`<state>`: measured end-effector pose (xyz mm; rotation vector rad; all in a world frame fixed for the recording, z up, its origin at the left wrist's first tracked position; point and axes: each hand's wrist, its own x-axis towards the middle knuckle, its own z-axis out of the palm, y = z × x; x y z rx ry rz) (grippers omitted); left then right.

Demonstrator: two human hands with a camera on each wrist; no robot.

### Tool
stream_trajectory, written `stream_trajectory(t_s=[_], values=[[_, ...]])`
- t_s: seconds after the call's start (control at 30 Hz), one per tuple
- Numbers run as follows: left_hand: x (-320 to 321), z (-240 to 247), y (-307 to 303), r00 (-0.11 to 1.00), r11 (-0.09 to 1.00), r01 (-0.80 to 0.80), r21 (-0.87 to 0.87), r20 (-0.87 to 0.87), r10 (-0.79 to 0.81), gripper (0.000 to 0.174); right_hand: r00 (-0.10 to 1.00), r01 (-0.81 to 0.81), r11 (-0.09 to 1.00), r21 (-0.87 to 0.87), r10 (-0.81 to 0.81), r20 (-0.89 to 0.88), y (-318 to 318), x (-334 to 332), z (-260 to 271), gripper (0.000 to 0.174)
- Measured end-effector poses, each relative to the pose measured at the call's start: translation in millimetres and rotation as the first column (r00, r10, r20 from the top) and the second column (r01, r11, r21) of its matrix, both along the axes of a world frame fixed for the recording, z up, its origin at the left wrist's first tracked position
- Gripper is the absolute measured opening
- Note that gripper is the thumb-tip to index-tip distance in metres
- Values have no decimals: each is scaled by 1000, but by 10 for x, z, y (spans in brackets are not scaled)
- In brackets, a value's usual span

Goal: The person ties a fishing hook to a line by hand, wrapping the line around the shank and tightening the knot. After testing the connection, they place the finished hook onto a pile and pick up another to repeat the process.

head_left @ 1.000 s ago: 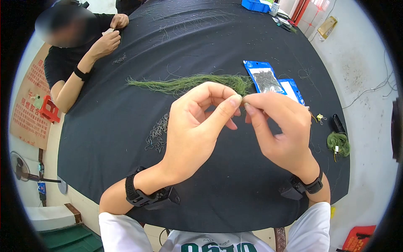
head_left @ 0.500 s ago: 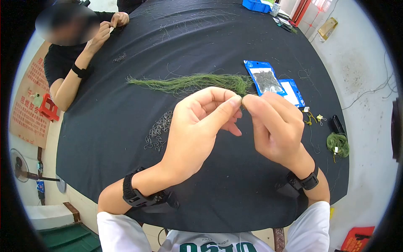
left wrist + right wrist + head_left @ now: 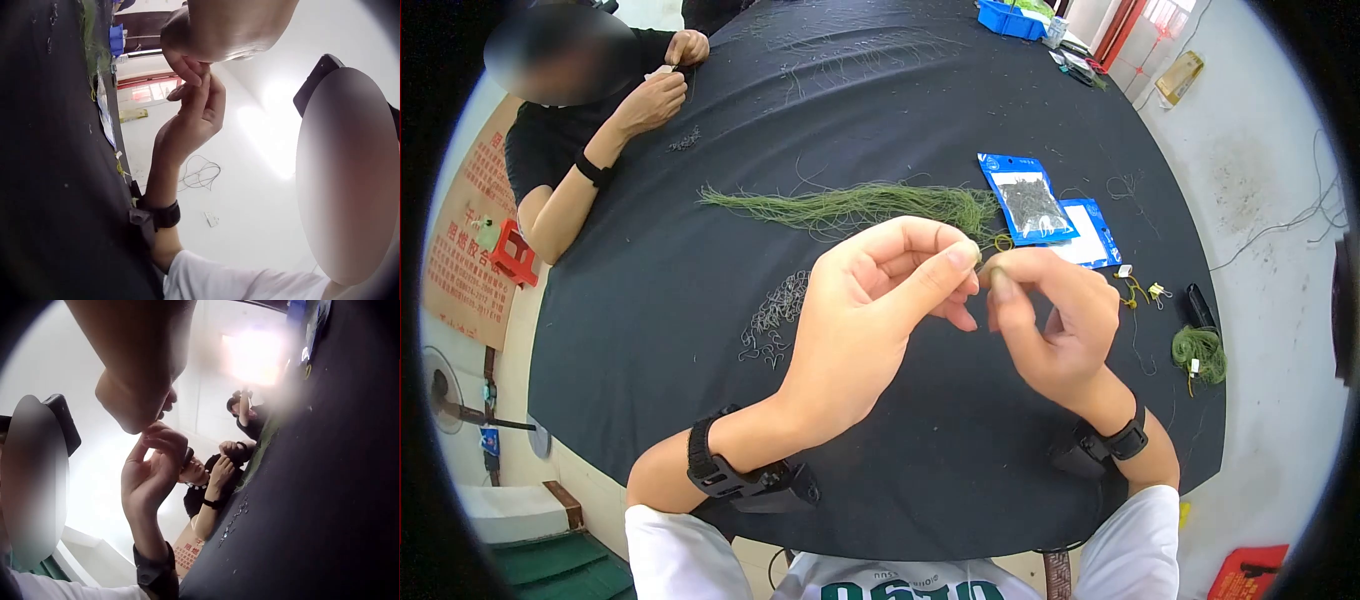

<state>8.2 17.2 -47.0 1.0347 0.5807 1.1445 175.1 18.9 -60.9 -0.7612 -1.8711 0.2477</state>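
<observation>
Over the middle of the table, the left hand (image 3: 855, 315) and the right hand (image 3: 1055, 325) face each other with fingertips close together. Thumb and forefinger of the left hand pinch a tiny thin piece, mostly covered by the fingertips; I cannot tell its kind. On the right, thumb and bent forefinger pinch at the same spot, a small gap from the left thumb. Behind the hands lies a long bundle of green line (image 3: 840, 208). A heap of small metal hooks (image 3: 772, 318) is just left of the left hand.
Blue packets (image 3: 1028, 205) lie behind the right hand, the front one with small dark pieces. On the right are yellow-tagged bits (image 3: 1135, 288), a clip (image 3: 1160, 292) and a coil of green line (image 3: 1200, 355). Another person (image 3: 560, 130) works at the far left of the black-covered table (image 3: 940, 450).
The right hand closes into a tighter curl, then eases, its fingertips now slightly apart from the left ones. The left hand keeps its pinch. The head view shifts slightly.
</observation>
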Motion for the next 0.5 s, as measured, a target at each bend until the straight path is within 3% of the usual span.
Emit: stream_trajectory(t_s=[0.1, 0.23, 0.33, 0.5], values=[[-4, 13, -15, 999, 998, -38, 58, -12, 38, 14, 996, -83, 986, -142, 84, -1, -46, 18, 81, 8], [-3, 11, -23, 992, 977, -101, 187, -58, 114, 12, 988, -57, 974, -219, 24, -152, -93, -52, 176, 11], [12, 19, -41, 982, 961, -138, 239, -97, 165, 11, 991, -40, 977, -207, 11, -136, -115, -73, 247, 11], [14, 6, -34, 963, 938, -151, 312, -169, 211, 11, 994, 99, 994, 50, -101, 42, -61, -51, 192, 11]])
